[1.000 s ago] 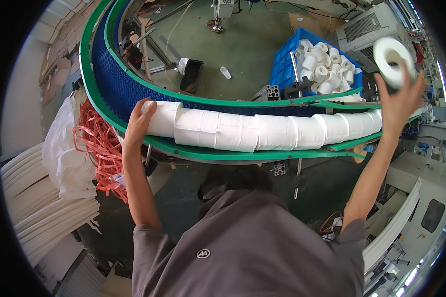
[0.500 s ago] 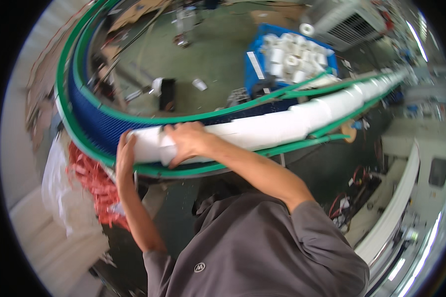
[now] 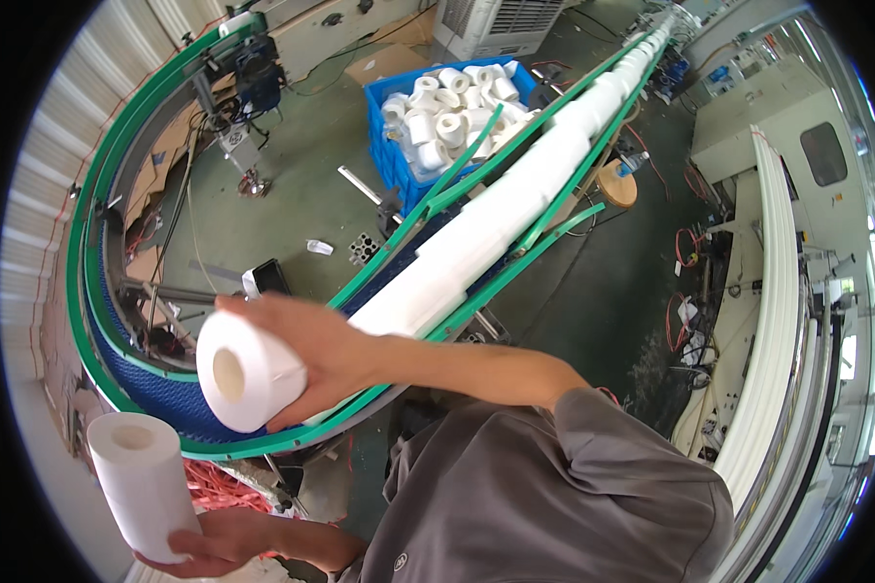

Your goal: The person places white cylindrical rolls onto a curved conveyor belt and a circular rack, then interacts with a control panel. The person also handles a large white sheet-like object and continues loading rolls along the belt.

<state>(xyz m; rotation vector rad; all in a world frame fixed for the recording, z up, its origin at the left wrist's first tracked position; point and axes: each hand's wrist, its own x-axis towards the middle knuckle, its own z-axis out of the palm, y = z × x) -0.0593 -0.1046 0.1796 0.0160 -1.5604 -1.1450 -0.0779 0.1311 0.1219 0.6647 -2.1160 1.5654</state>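
Workshop floor, head view: curved green conveyor [image 3: 97, 321] carries a line of white paper rolls [image 3: 496, 228] toward upper right. Change since half a second ago: right hand [image 3: 326, 355] has lifted one roll [image 3: 246, 372] off the line, fingers clamped around it at centre-left. Left hand [image 3: 209, 547] now grips a second roll [image 3: 144, 483] upright at lower left. Blue crate [image 3: 384, 146] of rolls sits top centre.

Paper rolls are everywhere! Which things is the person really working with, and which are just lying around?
Working with:
right hand holding a white paper roll
left hand holding a second roll
row of rolls on the green-railed conveyor

Lying about:
blue crate of loose rolls
red straps
grey fan unit
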